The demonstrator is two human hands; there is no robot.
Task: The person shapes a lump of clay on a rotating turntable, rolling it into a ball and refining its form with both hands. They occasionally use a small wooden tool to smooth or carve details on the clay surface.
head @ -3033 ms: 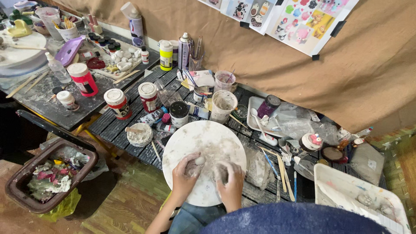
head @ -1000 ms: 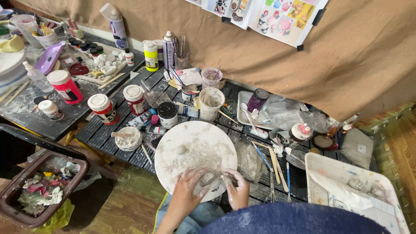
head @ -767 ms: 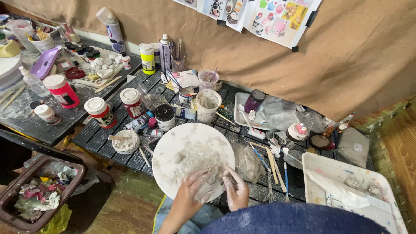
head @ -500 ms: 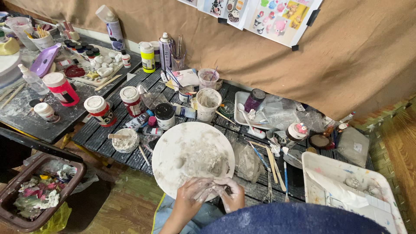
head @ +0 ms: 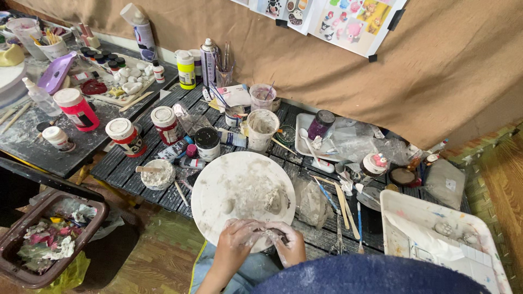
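A round white board [head: 239,179] smeared with grey clay lies on the dark slatted table. Two clay lumps rest on it, a larger one [head: 276,200] on the right and a smaller one [head: 229,206] on the left. My left hand [head: 237,239] and my right hand [head: 287,243] meet at the board's near edge, both coated in pale clay. They press together around a small piece of clay [head: 265,233], which my fingers mostly hide.
Left of the board stands a small bowl of white paste [head: 157,174] with a stick. Paint jars [head: 125,136], a cup [head: 262,129], spray cans and brushes crowd the back. Modelling tools [head: 342,198] lie at right beside a white tray [head: 436,239]. A brown bin [head: 38,239] sits lower left.
My hands have come off the middle of the board and drawn back to its near edge, closing together on a bit of clay. The view has shifted slightly.
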